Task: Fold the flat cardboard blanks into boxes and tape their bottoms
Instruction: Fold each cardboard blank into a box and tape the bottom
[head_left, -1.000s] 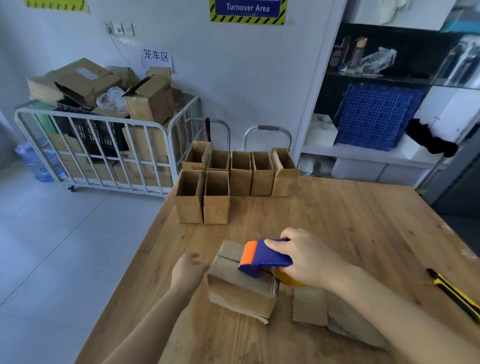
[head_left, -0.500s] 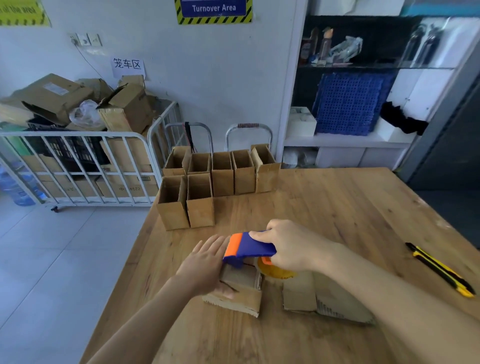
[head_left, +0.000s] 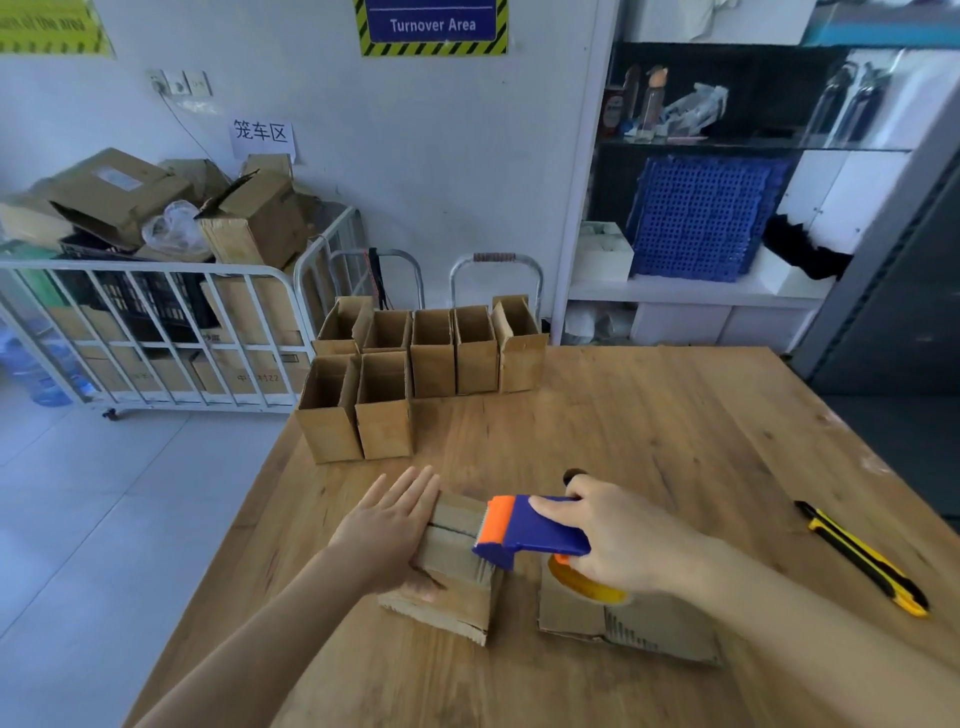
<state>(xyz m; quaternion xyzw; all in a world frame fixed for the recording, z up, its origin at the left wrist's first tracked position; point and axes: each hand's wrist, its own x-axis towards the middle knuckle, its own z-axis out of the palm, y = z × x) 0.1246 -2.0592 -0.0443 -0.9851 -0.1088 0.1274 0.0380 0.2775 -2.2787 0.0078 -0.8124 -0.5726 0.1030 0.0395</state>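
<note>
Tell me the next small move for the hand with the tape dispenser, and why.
Probably press the tape dispenser down onto the box and draw it along the flap seam. The left hand lies flat on the box's upturned bottom, holding the flaps down. The right hand grips the dispenser with its orange end at that seam, which shows as a dark gap.

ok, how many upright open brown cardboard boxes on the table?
7: five in the back row, two in the front row, at the wooden table's far left; none apparently hidden.

box (head_left: 457, 587) left of flat blanks (head_left: 649, 623), knife (head_left: 862, 558) right
</note>
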